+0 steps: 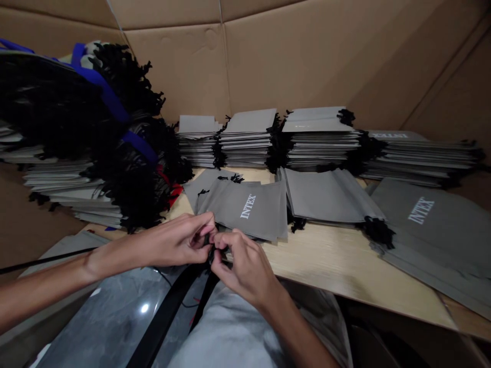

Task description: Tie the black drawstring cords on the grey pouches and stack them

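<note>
My left hand (180,240) and my right hand (245,263) meet at the table's near edge, fingertips pinched close together. Between them is a bit of black drawstring (219,249), mostly hidden by the fingers. Just beyond lies a small pile of grey drawstring pouches (261,212), the top one printed INTEX in white. Whether the cord in my fingers belongs to that top pouch cannot be made out. More grey pouches (326,194) with knotted black cord ends lie to the right of the pile.
Stacks of grey pouches (247,138) line the back against a cardboard wall (307,61). At left rises a tall heap of black cord ends (126,179) tied with blue straps (111,99). A large INTEX pouch (445,230) covers the right of the wooden tabletop (337,260).
</note>
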`<state>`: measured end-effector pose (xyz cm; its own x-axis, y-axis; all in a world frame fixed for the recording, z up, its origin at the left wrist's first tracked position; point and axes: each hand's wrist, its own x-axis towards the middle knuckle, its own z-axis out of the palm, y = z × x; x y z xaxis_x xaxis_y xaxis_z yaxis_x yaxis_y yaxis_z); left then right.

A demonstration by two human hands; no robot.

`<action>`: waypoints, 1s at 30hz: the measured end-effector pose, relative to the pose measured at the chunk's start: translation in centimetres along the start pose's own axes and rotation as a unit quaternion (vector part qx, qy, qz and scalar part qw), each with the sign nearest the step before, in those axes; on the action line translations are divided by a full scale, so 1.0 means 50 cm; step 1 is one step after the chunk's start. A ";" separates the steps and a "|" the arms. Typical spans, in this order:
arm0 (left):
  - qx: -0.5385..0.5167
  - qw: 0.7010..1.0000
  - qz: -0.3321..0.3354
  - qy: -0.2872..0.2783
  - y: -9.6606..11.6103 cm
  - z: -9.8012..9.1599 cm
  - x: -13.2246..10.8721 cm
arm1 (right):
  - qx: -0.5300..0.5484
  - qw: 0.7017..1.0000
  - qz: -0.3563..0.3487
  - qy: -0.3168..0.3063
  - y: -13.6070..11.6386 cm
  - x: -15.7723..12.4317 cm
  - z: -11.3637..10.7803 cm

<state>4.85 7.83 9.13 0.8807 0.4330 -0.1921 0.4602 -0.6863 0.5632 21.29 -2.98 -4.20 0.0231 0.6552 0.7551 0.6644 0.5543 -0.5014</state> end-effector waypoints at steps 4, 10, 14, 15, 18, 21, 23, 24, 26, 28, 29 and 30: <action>-0.014 1.000 0.012 0.010 -0.004 0.004 -0.003 | 0.003 1.000 -0.001 -0.004 0.000 -0.002 0.000; -0.075 0.997 0.009 0.019 -0.031 0.022 -0.010 | 0.021 1.000 -0.010 0.019 -0.005 0.003 -0.001; -0.199 0.979 -0.007 0.048 -0.036 0.042 -0.009 | 0.040 0.998 -0.017 0.046 -0.001 0.004 0.004; -0.228 0.972 -0.011 0.055 -0.034 0.046 -0.008 | 0.046 0.998 -0.015 0.049 0.000 0.004 0.006; -0.286 0.955 -0.024 0.077 -0.027 0.057 -0.005 | 0.066 0.997 -0.009 0.051 0.003 0.003 0.010; -0.315 0.943 -0.045 0.095 -0.025 0.065 -0.003 | 0.071 0.996 -0.002 0.049 0.003 0.002 0.013; -0.331 0.936 -0.059 0.102 -0.028 0.070 -0.004 | 0.066 0.996 0.004 0.054 0.002 0.001 0.015; -0.334 0.935 -0.063 0.104 -0.029 0.071 -0.005 | 0.064 0.996 0.008 0.057 0.001 0.000 0.016; -0.320 0.939 -0.057 0.109 -0.029 0.069 -0.010 | 0.065 0.995 0.023 0.065 -0.001 0.001 0.017; -0.276 0.954 -0.035 0.114 -0.026 0.062 -0.019 | 0.065 0.994 0.045 0.070 -0.005 0.002 0.016; -0.243 0.963 -0.024 0.116 -0.022 0.058 -0.026 | 0.063 0.994 0.054 0.071 -0.007 0.003 0.015; -0.204 0.971 -0.017 0.120 -0.018 0.054 -0.033 | 0.058 0.994 0.061 0.072 -0.009 0.004 0.015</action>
<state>3.31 6.16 6.76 0.7912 0.6094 -0.0506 0.3635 -0.4021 0.8404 20.43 -2.73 -4.12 0.2093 0.6458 0.7342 0.5593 0.5368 -0.6317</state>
